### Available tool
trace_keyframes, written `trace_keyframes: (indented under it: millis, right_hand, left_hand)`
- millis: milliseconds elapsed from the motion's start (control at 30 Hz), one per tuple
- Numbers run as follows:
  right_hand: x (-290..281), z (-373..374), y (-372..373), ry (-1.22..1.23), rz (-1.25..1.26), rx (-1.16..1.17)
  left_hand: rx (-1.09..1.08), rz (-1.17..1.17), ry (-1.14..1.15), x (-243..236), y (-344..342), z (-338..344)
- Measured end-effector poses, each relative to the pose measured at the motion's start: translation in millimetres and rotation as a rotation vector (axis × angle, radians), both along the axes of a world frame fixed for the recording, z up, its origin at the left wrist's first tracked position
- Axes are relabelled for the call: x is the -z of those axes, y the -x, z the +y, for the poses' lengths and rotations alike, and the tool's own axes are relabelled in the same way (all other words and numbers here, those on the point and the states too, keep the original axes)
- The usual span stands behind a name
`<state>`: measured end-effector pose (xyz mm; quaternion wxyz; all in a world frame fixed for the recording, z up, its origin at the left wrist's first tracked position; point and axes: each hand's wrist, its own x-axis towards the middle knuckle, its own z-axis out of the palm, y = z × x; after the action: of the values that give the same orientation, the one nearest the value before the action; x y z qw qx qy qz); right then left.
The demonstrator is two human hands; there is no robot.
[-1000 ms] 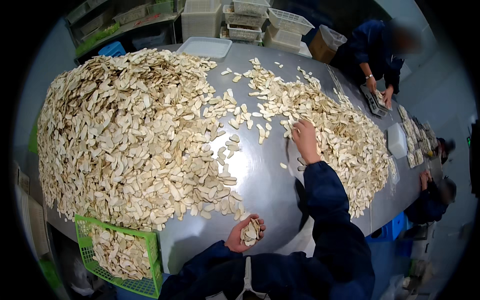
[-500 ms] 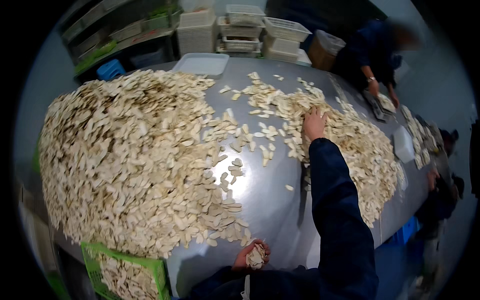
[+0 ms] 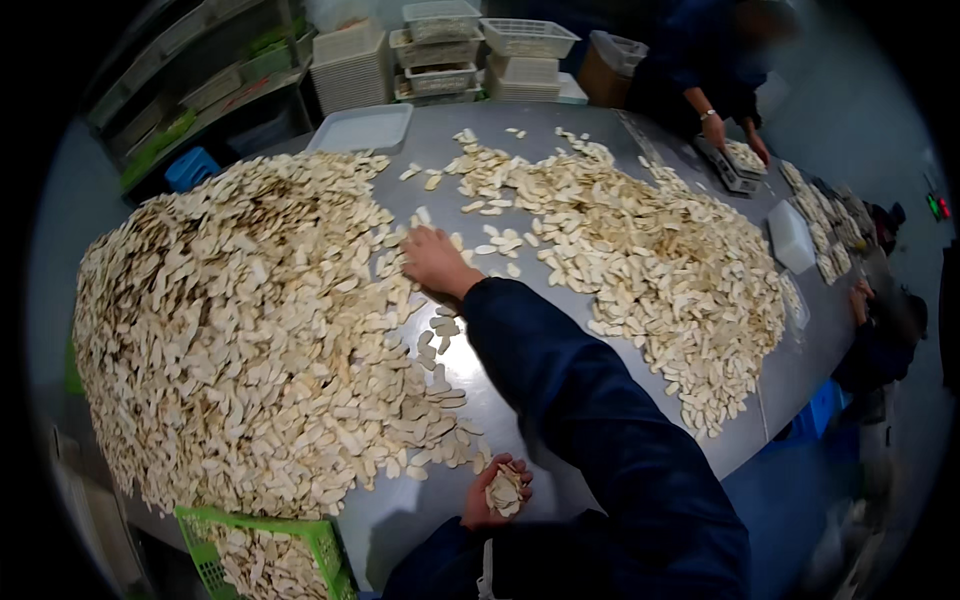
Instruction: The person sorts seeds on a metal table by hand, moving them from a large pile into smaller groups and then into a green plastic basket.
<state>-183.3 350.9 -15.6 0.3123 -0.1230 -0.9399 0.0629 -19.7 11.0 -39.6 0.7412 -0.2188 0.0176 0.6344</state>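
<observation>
Low at the table's near edge, my left hand (image 3: 480,497) is closed around a small bunch of pale dried slices (image 3: 506,490). My right arm reaches up and across the steel table. At its end my right hand (image 3: 437,262) is palm down, fingers extended over loose slices by the right edge of the large slice pile (image 3: 240,330). What lies under its fingertips is partly hidden. A second, smaller pile of slices (image 3: 650,260) spreads over the right part of the table.
A green basket (image 3: 325,550) of slices stands at the near left. At the far edge lies a white tray (image 3: 362,128), with stacked white baskets (image 3: 440,50) behind. A co-worker's hands (image 3: 714,130) are at a scale (image 3: 735,172); a white container (image 3: 791,236) stands nearby.
My right hand has moved left from the smaller pile to the large pile's edge. The left hand still holds its slices. The whole view has shifted a little.
</observation>
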Motion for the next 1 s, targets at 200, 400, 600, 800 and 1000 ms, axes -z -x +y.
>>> trace_keyframes:
  millis: [200,400,600,800,1000]
  right_hand:
    - [-3,52,-99,-0.067,-0.320,0.380]
    - [-23,45,-187,-0.119,-0.159,0.450]
    - [-33,-6,-165,0.056,-0.102,0.165]
    - [-30,-11,-83,0.179,-0.094,0.039]
    - [-29,-73,-1,0.175,-0.181,-0.250]
  left_hand:
    - [-0.004,-0.003,-0.074,0,0,-4]
    - [0.037,-0.036,-0.124,-1,-3,-2]
    - [0.012,-0.009,-0.170,6,-7,-2]
    - [0.039,0.020,-0.332,10,-8,1]
    - [0.043,0.100,-0.340,5,-4,0]
